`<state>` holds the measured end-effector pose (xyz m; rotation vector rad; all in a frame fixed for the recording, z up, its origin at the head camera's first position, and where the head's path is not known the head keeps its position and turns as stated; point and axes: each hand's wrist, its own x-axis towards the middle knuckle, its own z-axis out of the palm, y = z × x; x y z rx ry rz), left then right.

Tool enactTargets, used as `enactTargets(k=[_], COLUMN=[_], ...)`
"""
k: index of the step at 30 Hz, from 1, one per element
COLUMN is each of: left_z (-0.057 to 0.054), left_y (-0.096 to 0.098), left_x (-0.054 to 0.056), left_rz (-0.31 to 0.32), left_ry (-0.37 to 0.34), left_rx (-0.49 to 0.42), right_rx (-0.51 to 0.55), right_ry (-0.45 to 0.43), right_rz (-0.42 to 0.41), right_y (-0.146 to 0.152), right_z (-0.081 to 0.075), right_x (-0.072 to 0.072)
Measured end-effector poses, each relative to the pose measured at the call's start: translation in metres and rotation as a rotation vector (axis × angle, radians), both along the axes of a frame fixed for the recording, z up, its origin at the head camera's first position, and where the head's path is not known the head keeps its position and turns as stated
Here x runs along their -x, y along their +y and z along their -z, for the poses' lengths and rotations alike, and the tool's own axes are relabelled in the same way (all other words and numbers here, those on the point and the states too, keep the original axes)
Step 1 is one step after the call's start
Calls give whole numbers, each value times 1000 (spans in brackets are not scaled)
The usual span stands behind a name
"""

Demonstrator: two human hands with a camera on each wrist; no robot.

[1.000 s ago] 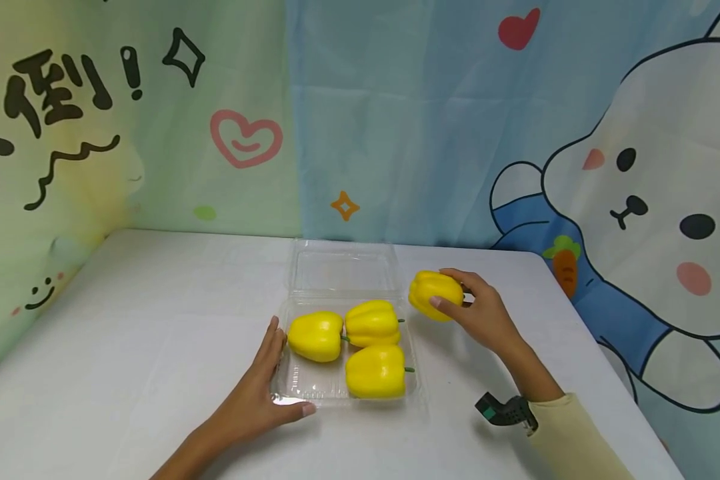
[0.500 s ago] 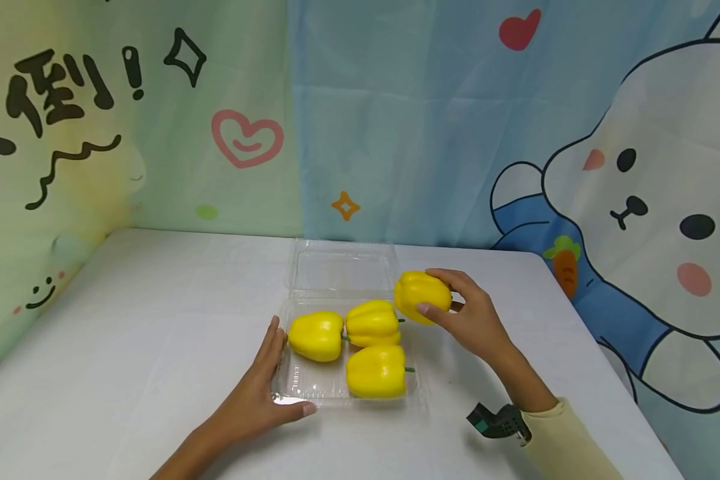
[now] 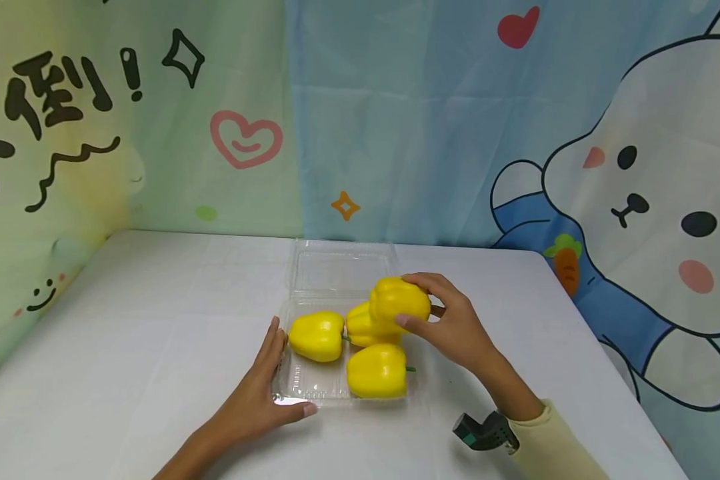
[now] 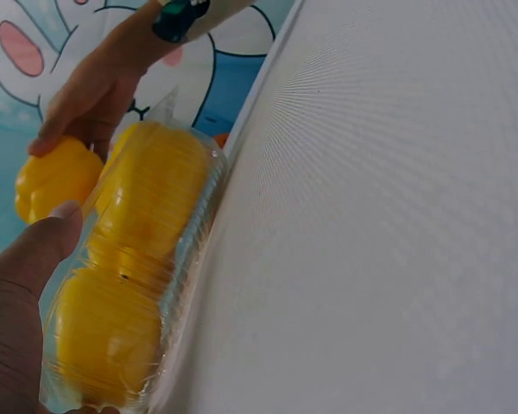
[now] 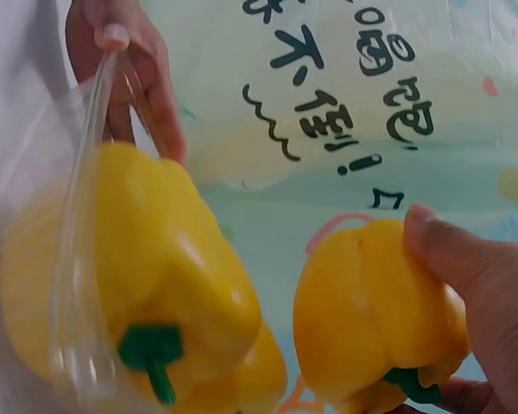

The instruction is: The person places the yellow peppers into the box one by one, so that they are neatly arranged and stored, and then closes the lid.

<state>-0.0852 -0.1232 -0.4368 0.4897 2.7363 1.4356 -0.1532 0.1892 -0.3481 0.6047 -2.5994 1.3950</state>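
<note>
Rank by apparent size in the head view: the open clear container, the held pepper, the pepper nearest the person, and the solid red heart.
1. Open clear container
2. Held pepper and pepper nearest the person: too alike to rank, as nearness to the camera may differ
3. Solid red heart

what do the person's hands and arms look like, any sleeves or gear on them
Both the left hand and right hand are ungloved. The right arm wears a pale yellow, long sleeve, with a dark, angular device at its cuff bearing a small green patch. No sleeve shows on the visible part of the left arm.
</note>
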Motion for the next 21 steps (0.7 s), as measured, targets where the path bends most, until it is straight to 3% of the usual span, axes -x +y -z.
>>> enactTargets(k=[10, 21], left_z=[1, 1], left_y=[0, -2], left_x=[0, 0], left_rz=[4, 3], left_ry=[-1, -7], left_rx=[1, -9], right_rx=[10, 54], right_ry=[-13, -22], right_rz=[-44, -152], right_y=[-18, -41], right_z=[3, 5], right_x=[-4, -13])
